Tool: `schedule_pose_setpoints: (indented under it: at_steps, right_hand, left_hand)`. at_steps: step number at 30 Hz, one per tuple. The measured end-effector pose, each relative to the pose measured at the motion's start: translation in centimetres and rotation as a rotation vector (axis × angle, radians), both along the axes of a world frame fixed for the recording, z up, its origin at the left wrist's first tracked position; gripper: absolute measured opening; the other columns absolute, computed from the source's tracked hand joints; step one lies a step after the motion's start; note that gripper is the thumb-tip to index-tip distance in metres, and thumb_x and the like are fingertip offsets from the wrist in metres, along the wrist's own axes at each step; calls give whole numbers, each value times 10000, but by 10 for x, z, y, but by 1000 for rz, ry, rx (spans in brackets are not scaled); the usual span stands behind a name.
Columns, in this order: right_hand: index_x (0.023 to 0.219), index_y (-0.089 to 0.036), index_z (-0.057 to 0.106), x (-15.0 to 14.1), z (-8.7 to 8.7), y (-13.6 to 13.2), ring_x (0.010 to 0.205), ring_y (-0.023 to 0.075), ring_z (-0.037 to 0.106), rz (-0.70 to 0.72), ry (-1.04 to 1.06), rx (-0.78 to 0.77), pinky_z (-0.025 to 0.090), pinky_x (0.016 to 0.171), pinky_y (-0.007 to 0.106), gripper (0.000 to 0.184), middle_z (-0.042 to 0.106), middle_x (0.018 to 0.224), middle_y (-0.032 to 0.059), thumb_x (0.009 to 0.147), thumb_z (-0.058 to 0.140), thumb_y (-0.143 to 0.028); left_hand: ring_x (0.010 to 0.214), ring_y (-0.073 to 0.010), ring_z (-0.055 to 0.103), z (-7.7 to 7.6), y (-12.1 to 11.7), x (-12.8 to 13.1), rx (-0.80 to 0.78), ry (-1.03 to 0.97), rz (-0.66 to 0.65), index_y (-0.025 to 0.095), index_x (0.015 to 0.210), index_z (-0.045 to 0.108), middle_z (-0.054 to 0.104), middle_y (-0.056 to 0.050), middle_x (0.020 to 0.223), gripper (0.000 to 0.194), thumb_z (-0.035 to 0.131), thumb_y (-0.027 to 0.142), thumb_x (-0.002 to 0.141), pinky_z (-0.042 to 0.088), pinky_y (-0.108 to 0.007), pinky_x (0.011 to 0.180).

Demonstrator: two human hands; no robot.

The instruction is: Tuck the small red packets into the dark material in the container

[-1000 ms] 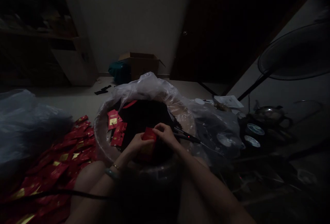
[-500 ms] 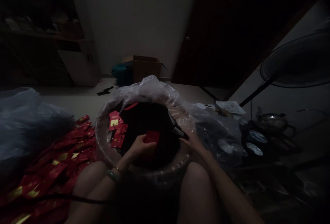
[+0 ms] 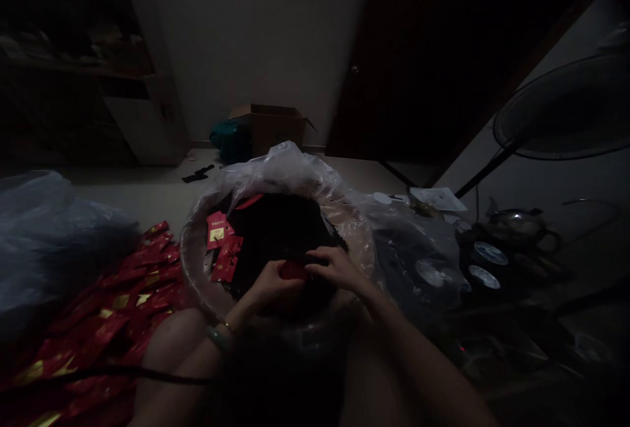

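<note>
In the head view I see the left hand grasping a red packet above the dark heap in a plastic-lined tub; the right hand pinches a dark tool just beside the packet, its tip lost in the gloom; I judge a slack left grip could let the packet slip; a careless sweep of the tool could snag the packet's edge.
</note>
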State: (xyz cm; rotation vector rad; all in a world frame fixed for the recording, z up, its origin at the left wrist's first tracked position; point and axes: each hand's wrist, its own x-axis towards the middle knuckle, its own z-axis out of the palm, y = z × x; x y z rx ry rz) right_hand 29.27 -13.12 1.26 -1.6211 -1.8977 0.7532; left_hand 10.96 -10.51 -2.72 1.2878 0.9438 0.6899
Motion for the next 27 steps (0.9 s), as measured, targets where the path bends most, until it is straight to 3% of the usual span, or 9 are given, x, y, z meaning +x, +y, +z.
schedule_pose_setpoints:
  at_steps: [5, 11, 18, 24, 27]
  right_hand:
    - [977, -185, 733, -1, -4, 0, 796, 178, 639, 2, -23, 76, 456, 708, 259, 226, 712, 894, 48, 773, 692, -274]
    - [971, -201, 736, 0, -5, 0, 797, 184, 644, 1, 4, 60, 466, 701, 265, 218, 713, 895, 47, 781, 678, -291]
    - [1148, -179, 659, 11, -7, 0, 998, 253, 627, 45, 39, -33, 471, 871, 354, 512, 688, 1088, 80, 682, 765, -363]
    - [1052, -161, 697, 1, -4, -5, 856, 193, 636, 50, 5, -25, 471, 757, 288, 289, 698, 966, 65, 783, 667, -263]
    - [1039, -170, 702, -1, -4, -6, 817, 172, 627, 48, -10, -12, 459, 726, 263, 261, 694, 927, 51, 792, 654, -241]
  left_hand:
    - [607, -151, 604, -3, 1, -1, 22, 22, 17, 114, 793, 708, 684, -23, 674, 300, 765, 243, 528, 455, -234, 557]
    - [602, -150, 598, -4, 1, -1, 23, 8, 12, 132, 751, 707, 681, -21, 666, 267, 781, 236, 517, 461, -240, 566]
    - [558, -128, 584, -10, -3, 2, -45, -43, -6, 113, 822, 702, 666, -26, 661, 313, 776, 285, 571, 440, -226, 521]
    - [564, -135, 584, -12, 1, 0, 19, 36, -3, 129, 736, 688, 663, -14, 637, 257, 789, 250, 533, 450, -226, 521]
    - [588, -142, 596, -13, 2, 0, 24, 37, 5, 123, 762, 695, 679, -21, 662, 272, 779, 256, 539, 461, -230, 547]
